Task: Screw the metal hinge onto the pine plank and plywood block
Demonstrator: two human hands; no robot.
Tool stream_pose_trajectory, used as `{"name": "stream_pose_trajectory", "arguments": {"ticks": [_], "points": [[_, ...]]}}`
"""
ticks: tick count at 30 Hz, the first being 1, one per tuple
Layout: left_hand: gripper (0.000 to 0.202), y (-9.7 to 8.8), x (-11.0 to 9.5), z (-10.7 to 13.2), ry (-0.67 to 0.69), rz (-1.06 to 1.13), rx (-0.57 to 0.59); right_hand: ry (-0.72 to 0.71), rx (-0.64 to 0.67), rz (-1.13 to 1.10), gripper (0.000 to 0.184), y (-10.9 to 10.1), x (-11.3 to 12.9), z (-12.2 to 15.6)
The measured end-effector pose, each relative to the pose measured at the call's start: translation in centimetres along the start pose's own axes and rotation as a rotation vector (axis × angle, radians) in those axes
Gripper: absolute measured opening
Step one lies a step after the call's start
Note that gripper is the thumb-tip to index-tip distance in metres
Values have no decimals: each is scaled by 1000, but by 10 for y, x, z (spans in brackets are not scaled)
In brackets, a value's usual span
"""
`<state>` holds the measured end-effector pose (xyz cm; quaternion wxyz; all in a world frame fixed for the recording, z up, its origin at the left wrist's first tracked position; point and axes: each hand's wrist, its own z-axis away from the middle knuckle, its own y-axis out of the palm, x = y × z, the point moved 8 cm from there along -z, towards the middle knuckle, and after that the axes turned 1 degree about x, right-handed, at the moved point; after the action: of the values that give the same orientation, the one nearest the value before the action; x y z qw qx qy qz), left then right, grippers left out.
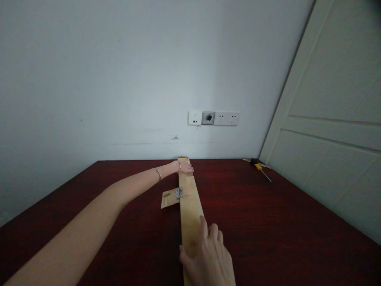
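Observation:
A long pale wooden board (190, 202) lies lengthwise on the table, running away from me toward the wall. A metal hinge (179, 193) joins a short wooden piece (169, 198) to its left edge. My left hand (186, 168) reaches across to the board's far end, with its fingers over the right edge. At the near end my right hand (212, 254) grips the board across its width, the thumb at the left edge and the fingers along the right one. My right palm hides part of the near end.
A screwdriver (260, 167) with a black and yellow handle lies at the dark red table's (268, 222) far right corner. Wall sockets (226, 118) sit above the back edge. A white panelled door (333, 119) stands along the right side.

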<state>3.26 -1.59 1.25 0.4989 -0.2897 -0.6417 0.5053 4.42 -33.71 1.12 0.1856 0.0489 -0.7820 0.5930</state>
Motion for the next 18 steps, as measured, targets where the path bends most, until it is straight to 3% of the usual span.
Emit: {"name": "stream_pose_trajectory", "arguments": {"ticks": [5, 18], "points": [[51, 12, -13, 1, 88, 40, 48, 31, -9, 18, 60, 4, -3, 1], [62, 20, -12, -1, 107, 80, 47, 62, -61, 84, 62, 4, 3, 4]]}}
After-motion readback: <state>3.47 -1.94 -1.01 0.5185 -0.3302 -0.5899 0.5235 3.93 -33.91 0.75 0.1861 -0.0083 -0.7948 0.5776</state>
